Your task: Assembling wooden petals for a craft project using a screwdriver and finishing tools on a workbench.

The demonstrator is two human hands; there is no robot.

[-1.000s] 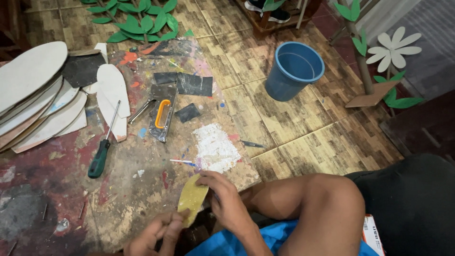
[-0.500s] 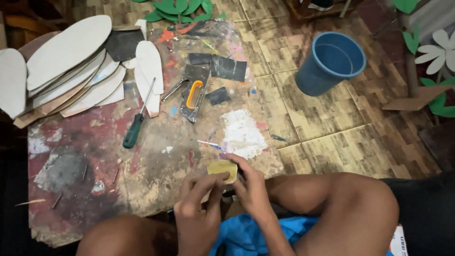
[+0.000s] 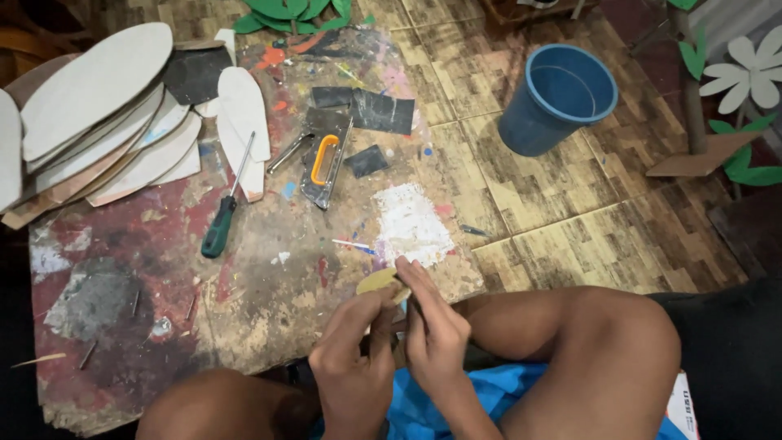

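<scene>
My left hand (image 3: 352, 350) and my right hand (image 3: 432, 322) meet over my lap at the near edge of a paint-stained work board (image 3: 163, 277). Both pinch a small yellowish-tan piece (image 3: 376, 282), flat and rounded, held between the fingertips. The piece sits just above the board's edge, next to a white paint patch (image 3: 411, 224). My bare knees frame the hands on both sides.
A green-handled screwdriver (image 3: 221, 220) lies left of centre. A metal trowel with an orange handle (image 3: 324, 160) and dark sandpaper pieces (image 3: 383, 111) lie beyond. Stacked oval cut-outs (image 3: 98, 122) fill the far left. A blue bucket (image 3: 558, 98) stands on the wooden floor at right.
The camera view has shifted so the board sits further right and lower. Both hands have come together on the tan piece, which was earlier held lower and more upright.
</scene>
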